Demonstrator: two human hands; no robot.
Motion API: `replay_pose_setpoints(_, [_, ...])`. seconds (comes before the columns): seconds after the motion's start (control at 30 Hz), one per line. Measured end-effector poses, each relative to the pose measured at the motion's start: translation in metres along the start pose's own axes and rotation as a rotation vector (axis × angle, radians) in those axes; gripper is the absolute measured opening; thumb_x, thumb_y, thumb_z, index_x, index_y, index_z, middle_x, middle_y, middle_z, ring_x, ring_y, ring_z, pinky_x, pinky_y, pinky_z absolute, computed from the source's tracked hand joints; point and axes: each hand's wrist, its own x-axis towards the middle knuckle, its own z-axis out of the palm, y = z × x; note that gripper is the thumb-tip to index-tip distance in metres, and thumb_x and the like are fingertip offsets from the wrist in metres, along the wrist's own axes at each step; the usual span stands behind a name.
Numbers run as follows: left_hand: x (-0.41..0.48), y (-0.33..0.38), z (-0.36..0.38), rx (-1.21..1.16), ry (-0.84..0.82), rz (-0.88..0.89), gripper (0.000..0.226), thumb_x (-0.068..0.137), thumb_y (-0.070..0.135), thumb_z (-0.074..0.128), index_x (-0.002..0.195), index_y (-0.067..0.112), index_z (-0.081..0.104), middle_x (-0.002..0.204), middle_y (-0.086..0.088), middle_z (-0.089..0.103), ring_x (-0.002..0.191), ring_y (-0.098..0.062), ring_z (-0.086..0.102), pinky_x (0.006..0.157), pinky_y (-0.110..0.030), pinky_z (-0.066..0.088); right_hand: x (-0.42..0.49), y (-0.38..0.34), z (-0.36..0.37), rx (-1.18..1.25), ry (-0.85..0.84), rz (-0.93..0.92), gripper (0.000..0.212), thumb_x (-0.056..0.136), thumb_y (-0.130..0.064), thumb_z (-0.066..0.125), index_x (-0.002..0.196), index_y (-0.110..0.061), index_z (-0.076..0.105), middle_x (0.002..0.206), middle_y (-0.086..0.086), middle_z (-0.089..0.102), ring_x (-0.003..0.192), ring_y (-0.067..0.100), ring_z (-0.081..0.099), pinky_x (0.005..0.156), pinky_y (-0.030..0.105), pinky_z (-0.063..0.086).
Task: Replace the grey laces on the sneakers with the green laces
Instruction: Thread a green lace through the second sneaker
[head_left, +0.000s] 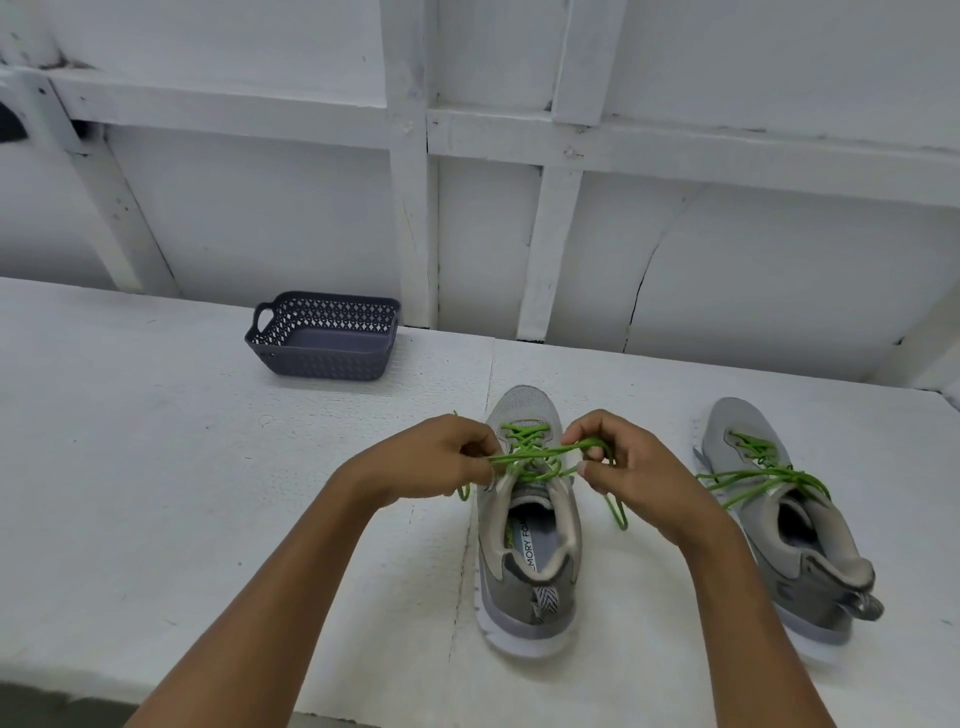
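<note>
The centre sneaker (524, 597) stands on the white counter (156, 467) with its toe pointing away from the person and its heel nearest. Its long axis therefore runs straight out from the body. Its green lace (524, 457) is already criss-crossed up the eyelets, and the free strands stretch crosswise above the tongue, at right angles to that axis.

The left hand (441, 457) sits just left of the sneaker's throat, fingers curled and pinching one strand. The right hand (623, 462) sits just right of it, thumb and fingertips gripping what looks like a loop of the same lace, and a loose end dangles beside the sneaker's right flank. Both hands are level with the top eyelets and equally close to them. The coming pull would likely run sideways, outward from the sneaker's midline, to tighten a knot or bow. Whether the strands have already crossed into a knot cannot be told.

The lace is a thin round cord, bright green and limp where it hangs free. The sneaker's upper is grey knit mesh, with a padded beige collar, a printed insole, a striped heel tab and a thick white sole.

Well apart to its right stands a second sneaker (810, 571) of the same make, with a second green lace (763, 475) threaded through it and splayed loosely across the opening. Beyond the centre sneaker and to its left sits a dark plastic basket (322, 338) with lattice walls and a handle. No grey lace shows.
</note>
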Motion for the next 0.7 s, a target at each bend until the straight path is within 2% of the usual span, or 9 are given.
replay_pose_setpoints(0.07, [0.001,0.002,0.001,0.136,0.032,0.028,0.005,0.091,0.017,0.065,0.09,0.018,0.07,0.07,0.01,0.062,0.052,0.005,0.052,0.051,-0.01,0.038,0.003,-0.002,0.003,-0.204,0.018,0.042,0.03,0.09,-0.001,0.059,0.096,-0.029,0.066,0.073,-0.008,0.044,0.06,0.007,0.039,0.058,0.017,0.037])
replay_pose_setpoints(0.13, [0.002,0.001,0.002,0.217,0.054,0.038,0.008,0.091,0.023,0.066,0.085,0.019,0.07,0.069,0.009,0.063,0.053,0.004,0.052,0.052,-0.013,0.038,0.003,-0.002,0.006,-0.343,-0.006,0.079,0.02,0.092,-0.011,0.062,0.092,-0.031,0.065,0.074,-0.007,0.048,0.058,0.003,0.041,0.056,0.013,0.036])
replay_pose_setpoints(0.27, [0.003,0.0,0.004,0.14,0.073,0.044,0.013,0.09,0.021,0.065,0.08,0.014,0.069,0.062,0.011,0.055,0.052,-0.001,0.044,0.054,-0.021,0.036,-0.002,-0.002,0.002,-0.372,0.008,0.075,0.016,0.092,-0.021,0.065,0.078,-0.026,0.062,0.074,-0.007,0.053,0.064,0.005,0.045,0.06,0.018,0.037])
replay_pose_setpoints(0.4, [0.001,0.0,0.005,0.075,0.108,0.004,0.022,0.087,0.018,0.061,0.066,0.014,0.06,0.054,0.012,0.049,0.048,-0.003,0.04,0.053,-0.021,0.034,-0.002,-0.004,-0.003,-0.417,0.108,0.05,0.017,0.087,-0.013,0.063,0.071,-0.018,0.058,0.084,-0.001,0.055,0.075,0.012,0.05,0.066,0.023,0.038])
replay_pose_setpoints(0.47, [0.0,-0.001,0.006,0.064,0.128,0.002,0.021,0.085,0.019,0.061,0.065,0.011,0.059,0.061,0.006,0.052,0.053,-0.007,0.041,0.057,-0.024,0.035,-0.001,-0.002,-0.004,-0.334,0.154,0.044,0.017,0.083,-0.01,0.065,0.07,-0.018,0.06,0.094,-0.002,0.059,0.083,0.014,0.055,0.073,0.025,0.044])
replay_pose_setpoints(0.53, [0.002,-0.002,0.007,0.008,0.163,0.006,0.02,0.085,0.019,0.061,0.067,0.009,0.06,0.063,0.004,0.054,0.057,-0.009,0.044,0.06,-0.027,0.037,-0.001,0.0,-0.004,-0.082,0.157,0.07,0.013,0.085,-0.005,0.065,0.074,-0.01,0.063,0.101,-0.001,0.066,0.082,0.013,0.061,0.072,0.028,0.053])
replay_pose_setpoints(0.6, [0.004,-0.004,0.009,-0.032,0.165,0.014,0.025,0.088,0.025,0.064,0.069,0.009,0.06,0.063,0.004,0.056,0.06,-0.011,0.048,0.062,-0.029,0.039,-0.002,0.0,0.001,0.127,0.11,0.077,0.008,0.089,-0.002,0.064,0.083,0.001,0.059,0.091,0.008,0.072,0.075,0.016,0.064,0.065,0.029,0.053])
replay_pose_setpoints(0.7, [0.008,-0.005,0.013,0.06,0.065,0.02,0.037,0.092,0.045,0.064,0.084,0.008,0.062,0.07,0.002,0.058,0.062,-0.011,0.051,0.061,-0.027,0.041,0.0,0.004,0.009,0.172,0.042,0.093,0.014,0.092,-0.011,0.066,0.088,-0.006,0.053,0.067,0.005,0.063,0.059,0.018,0.055,0.053,0.027,0.043])
